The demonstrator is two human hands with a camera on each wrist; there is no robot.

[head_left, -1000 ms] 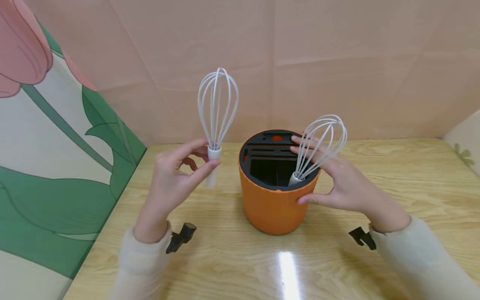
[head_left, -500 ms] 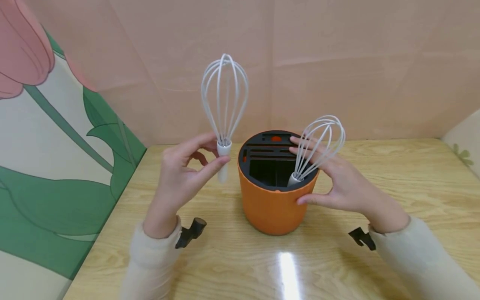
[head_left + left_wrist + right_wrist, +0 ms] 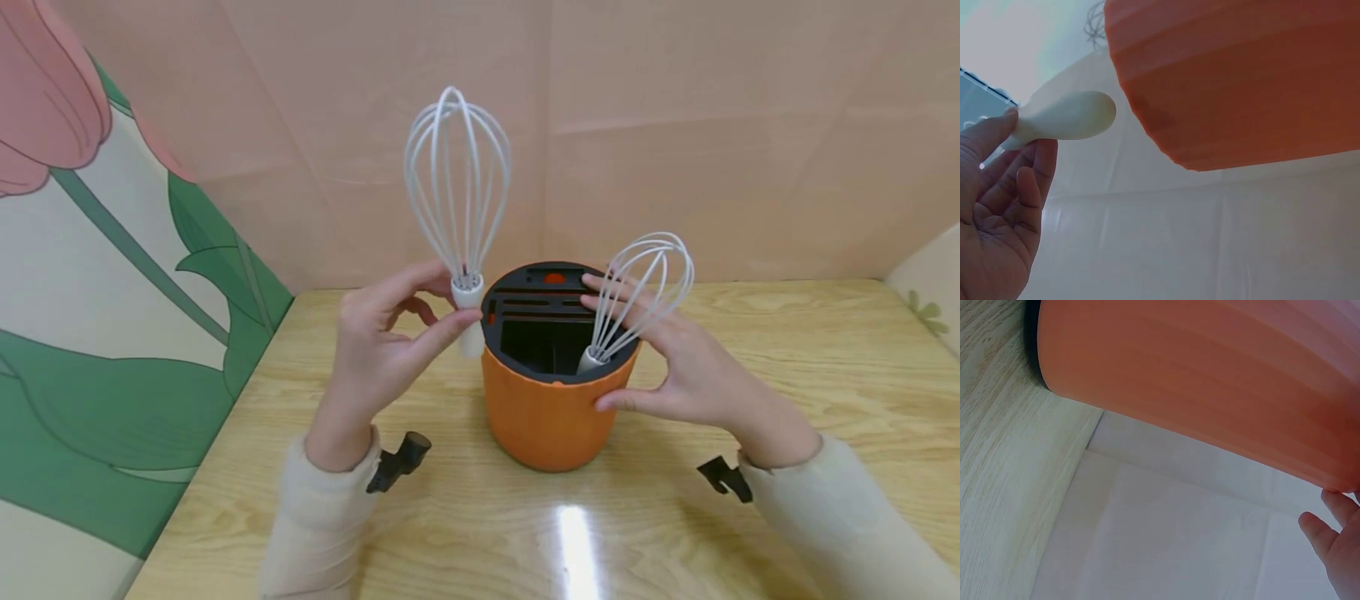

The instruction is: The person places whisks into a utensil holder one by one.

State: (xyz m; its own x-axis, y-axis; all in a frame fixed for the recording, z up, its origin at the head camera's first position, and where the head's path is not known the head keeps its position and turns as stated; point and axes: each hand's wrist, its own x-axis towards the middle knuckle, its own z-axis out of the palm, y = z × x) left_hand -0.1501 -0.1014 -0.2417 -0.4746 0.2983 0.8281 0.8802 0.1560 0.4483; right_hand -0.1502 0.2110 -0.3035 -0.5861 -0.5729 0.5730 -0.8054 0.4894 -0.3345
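My left hand (image 3: 378, 354) pinches a white whisk (image 3: 468, 293) by its handle between thumb and fingers. That whisk stands upright, wires up, just left of an orange utensil holder (image 3: 551, 425). In the left wrist view the rounded handle end (image 3: 1079, 115) hangs apart from the holder's orange wall (image 3: 1229, 87). A second white whisk (image 3: 592, 359) leans to the right inside the holder's large opening, its lower handle hidden. My right hand (image 3: 686, 362) grips the holder's right side, thumb on the front wall and fingers at the black slotted top (image 3: 517, 304).
The holder stands on a light wood table (image 3: 420, 533). Behind it rises a pinkish cloth backdrop (image 3: 675, 125). A floral panel (image 3: 142, 400) borders the table's left side. Black wrist mounts (image 3: 400, 461) stick out from both sleeves.
My left hand has moved right and slightly up with the whisk, bringing the handle beside the holder's rim. My right hand, the holder and the second whisk have stayed almost still.
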